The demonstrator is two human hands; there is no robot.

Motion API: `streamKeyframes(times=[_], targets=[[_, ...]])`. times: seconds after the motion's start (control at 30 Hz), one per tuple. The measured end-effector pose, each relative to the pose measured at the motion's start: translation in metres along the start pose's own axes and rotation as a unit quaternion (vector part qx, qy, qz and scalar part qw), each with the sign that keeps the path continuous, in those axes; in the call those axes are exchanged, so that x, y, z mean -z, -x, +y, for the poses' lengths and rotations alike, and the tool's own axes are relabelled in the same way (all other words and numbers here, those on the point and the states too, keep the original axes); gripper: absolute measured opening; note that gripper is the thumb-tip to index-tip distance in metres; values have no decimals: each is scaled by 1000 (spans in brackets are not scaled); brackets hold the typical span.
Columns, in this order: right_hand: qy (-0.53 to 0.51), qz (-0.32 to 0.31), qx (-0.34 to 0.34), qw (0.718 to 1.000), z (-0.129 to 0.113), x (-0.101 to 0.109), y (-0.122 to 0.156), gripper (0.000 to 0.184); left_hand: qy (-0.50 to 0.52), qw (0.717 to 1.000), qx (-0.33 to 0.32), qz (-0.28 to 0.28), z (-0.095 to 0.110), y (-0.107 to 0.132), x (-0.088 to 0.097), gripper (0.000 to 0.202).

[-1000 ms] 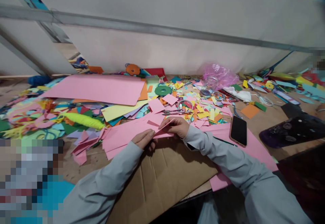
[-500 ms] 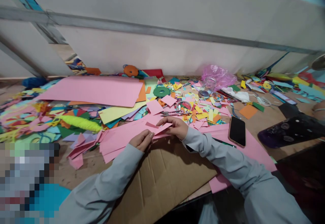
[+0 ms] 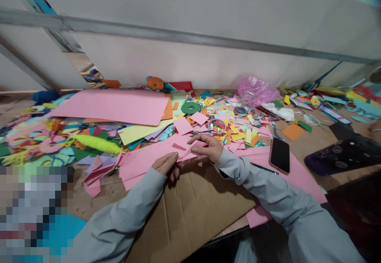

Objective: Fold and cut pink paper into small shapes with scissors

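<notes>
My left hand (image 3: 169,163) and my right hand (image 3: 208,147) both pinch a small piece of pink paper (image 3: 189,153) just above a brown cardboard sheet (image 3: 190,211). The left fingers close on its near left corner, the right thumb and fingers fold over its right end. Long pink paper strips (image 3: 143,160) lie under and to the left of the hands. Grey sleeves cover both arms.
A large pink sheet (image 3: 113,106) lies at the back left. Coloured paper scraps (image 3: 238,130), scissors (image 3: 216,124), a glass jar (image 3: 246,98) and a pink plastic bag (image 3: 257,88) sit behind. A black phone (image 3: 279,155) lies to the right, a dark device (image 3: 342,155) beyond it.
The right hand's fingers have curled further over the pink piece, bending its right end down; the left hand keeps its pinch. The view shifted slightly.
</notes>
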State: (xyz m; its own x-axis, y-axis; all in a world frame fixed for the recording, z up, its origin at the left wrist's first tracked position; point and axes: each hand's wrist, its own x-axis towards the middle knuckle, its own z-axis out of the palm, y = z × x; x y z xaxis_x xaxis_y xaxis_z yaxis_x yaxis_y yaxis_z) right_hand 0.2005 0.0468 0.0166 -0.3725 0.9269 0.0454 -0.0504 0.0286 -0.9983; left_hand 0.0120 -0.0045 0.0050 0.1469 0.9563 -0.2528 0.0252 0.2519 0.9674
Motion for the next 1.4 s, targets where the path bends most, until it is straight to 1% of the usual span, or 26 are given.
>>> streamKeyframes(times=[0.13, 0.27, 0.3, 0.37, 0.47, 0.57, 0.63, 0.73, 0.77, 0.83, 0.97, 1.07, 1.23, 1.3, 1.4], targets=[[0, -6, 18, 1000, -2, 0, 1, 32, 57, 997, 8, -47, 1, -1, 4, 45], [-3, -4, 31, 999, -2, -1, 2, 30, 90, 991, 11, -94, -1, -1, 4, 45], [-4, -2, 34, 999, -2, -1, 2, 30, 91, 991, 11, -93, -1, -2, 4, 45], [-7, 6, 39, 999, -1, -2, 2, 32, 73, 995, -1, -73, 0, -1, 3, 44], [-4, 25, 42, 999, -2, -3, 2, 32, 18, 998, -56, -27, 2, -1, 1, 40], [-1, 30, 36, 999, -4, -2, 2, 32, -12, 996, -87, -7, 2, -2, 0, 34], [-13, 9, 19, 1000, -4, -1, 2, 35, -6, 997, -83, -2, 0, -3, 1, 31], [-55, -40, -15, 998, -3, -1, 1, 45, 12, 998, -68, 5, -2, -5, 3, 27], [-69, -52, -23, 996, -2, -1, 1, 46, 13, 998, -67, 6, -2, -5, 4, 26], [-96, -63, -29, 993, 1, -2, -1, 42, 7, 997, -72, 4, -3, -5, 4, 25], [-125, -56, -3, 991, 7, 0, -5, 30, -23, 996, -83, -1, -4, -4, 2, 23], [-100, -41, 10, 994, 12, 2, -7, 24, -27, 997, -79, -5, -4, -4, 2, 23], [-102, -23, -60, 993, 21, 6, -7, 25, -14, 998, -66, -9, -3, -5, 2, 26], [-113, -17, -67, 991, 23, 6, -7, 24, -10, 998, -61, -9, -2, -5, 2, 27], [-121, -5, -53, 991, 21, 4, -7, 22, -14, 998, -60, -6, -2, -5, 3, 27]])
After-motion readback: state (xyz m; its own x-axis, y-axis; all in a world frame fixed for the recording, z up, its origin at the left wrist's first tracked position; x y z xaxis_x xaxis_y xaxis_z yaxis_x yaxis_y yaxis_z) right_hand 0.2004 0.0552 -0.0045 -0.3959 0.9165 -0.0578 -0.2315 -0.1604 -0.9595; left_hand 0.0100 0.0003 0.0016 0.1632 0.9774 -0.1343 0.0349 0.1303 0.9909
